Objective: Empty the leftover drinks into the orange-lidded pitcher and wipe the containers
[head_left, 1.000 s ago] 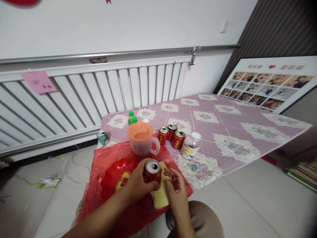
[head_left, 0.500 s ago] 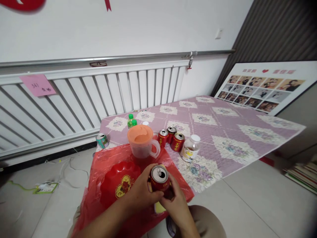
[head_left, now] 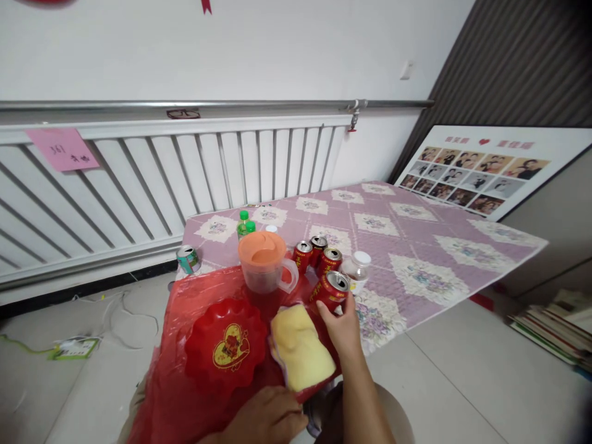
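My right hand [head_left: 341, 317] grips a red can [head_left: 332, 290] with an open top, just in front of three other opened cans [head_left: 329, 261]. My left hand [head_left: 272, 416] lies low at the near edge, its fingers curled by the lower corner of a folded yellow cloth [head_left: 303, 348]; what it holds, if anything, is hidden. Left of the cloth sits a red scalloped plate [head_left: 198, 345] with a gold heart pattern. Behind them stands a clear pitcher [head_left: 263, 277] with an orange lid. A white-capped jar [head_left: 358, 268] is partly hidden behind the held can.
Red plastic sheeting [head_left: 185, 296] covers the near left of the floral tablecloth [head_left: 379, 225]. Green-capped bottles [head_left: 245, 227] stand behind the pitcher, and a teal can [head_left: 188, 260] at the left edge. Beyond are a radiator [head_left: 222, 166] and a photo board [head_left: 546, 185].
The red can has moved forward and right in my right hand, toward the other cans. My left hand has let go of it and drawn back toward me, uncovering the yellow cloth.
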Demonstrator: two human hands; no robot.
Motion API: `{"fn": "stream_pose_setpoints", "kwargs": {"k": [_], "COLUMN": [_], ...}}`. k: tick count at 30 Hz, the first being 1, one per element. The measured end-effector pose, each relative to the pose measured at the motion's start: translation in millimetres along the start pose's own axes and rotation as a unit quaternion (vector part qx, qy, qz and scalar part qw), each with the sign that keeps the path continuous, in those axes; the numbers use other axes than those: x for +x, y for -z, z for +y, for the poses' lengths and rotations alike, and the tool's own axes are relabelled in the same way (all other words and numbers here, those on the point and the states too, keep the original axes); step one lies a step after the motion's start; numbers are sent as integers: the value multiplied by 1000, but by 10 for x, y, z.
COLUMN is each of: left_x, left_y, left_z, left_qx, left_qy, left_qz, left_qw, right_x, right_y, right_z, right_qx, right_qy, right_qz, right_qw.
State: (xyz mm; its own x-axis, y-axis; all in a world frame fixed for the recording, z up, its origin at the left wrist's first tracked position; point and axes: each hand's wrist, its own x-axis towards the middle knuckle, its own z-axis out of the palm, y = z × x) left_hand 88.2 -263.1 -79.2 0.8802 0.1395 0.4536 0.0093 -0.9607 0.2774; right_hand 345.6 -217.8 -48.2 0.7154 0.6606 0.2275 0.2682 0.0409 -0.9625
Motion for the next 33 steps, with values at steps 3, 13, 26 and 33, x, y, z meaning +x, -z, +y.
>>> {"fn": "stream_pose_setpoints", "kwargs": {"k": [3, 13, 26, 33], "left_x": [-203, -449, -356, -324], "left_y": [-96, -301, -167, -139], "left_z": [-18, -117, -98, -89], "left_qx": [83, 134, 105, 138], "left_qy": [4, 42, 37, 9], "left_qz": [6, -24, -43, -28], "left_qw": [997, 990, 993, 990], "right_x": [147, 556, 630, 602], "right_y": [-150, -366, -483, -477], "right_z": [54, 227, 424, 425], "right_qx": [-10, -35, -67, -62], "right_qy": [27, 66, 62, 70], "right_qz": [-18, -3, -13, 1], "right_qw": [999, 997, 996, 996]}}
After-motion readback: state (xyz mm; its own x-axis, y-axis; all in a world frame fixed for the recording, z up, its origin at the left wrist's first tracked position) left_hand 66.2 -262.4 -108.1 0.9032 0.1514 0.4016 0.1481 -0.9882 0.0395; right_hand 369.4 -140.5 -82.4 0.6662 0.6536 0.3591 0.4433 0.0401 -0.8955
